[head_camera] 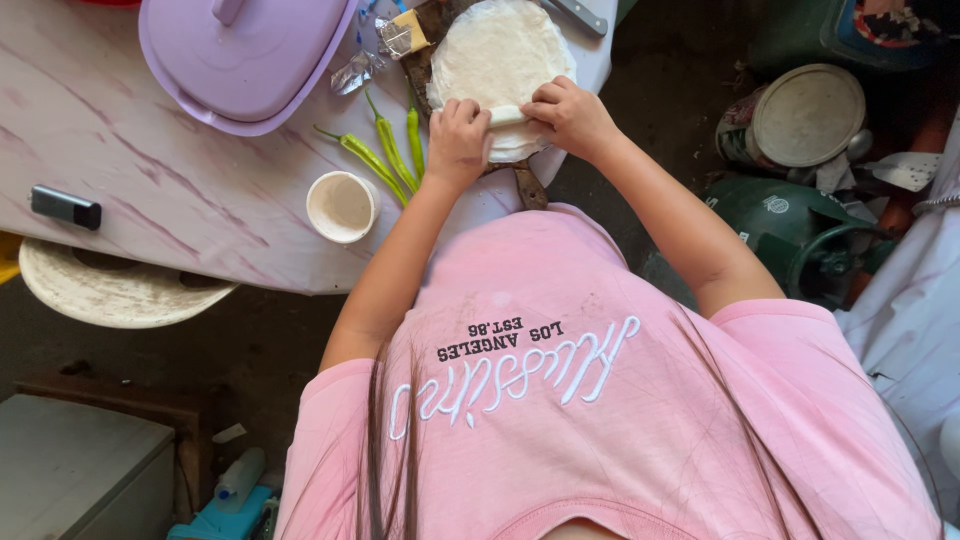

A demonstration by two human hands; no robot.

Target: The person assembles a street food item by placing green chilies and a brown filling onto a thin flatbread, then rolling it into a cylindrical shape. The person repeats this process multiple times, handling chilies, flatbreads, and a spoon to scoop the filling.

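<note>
A round sheet of white dough (497, 55) lies on a wooden board (528, 187) at the table's near edge. My left hand (457, 140) and my right hand (570, 112) both pinch the near edge of the dough, which is folded up into a small roll between the fingers. Three long green chillies (385, 150) lie just left of my left hand. A small white cup (341, 206) stands near my left forearm.
A lilac lidded container (245, 60) sits at the back of the marbled tabletop (150, 170), with foil wrappers (385, 40) beside it. A black lighter-like object (65, 207) lies far left. A green gas cylinder (790, 230) and a lidded bucket (805, 115) stand on the right.
</note>
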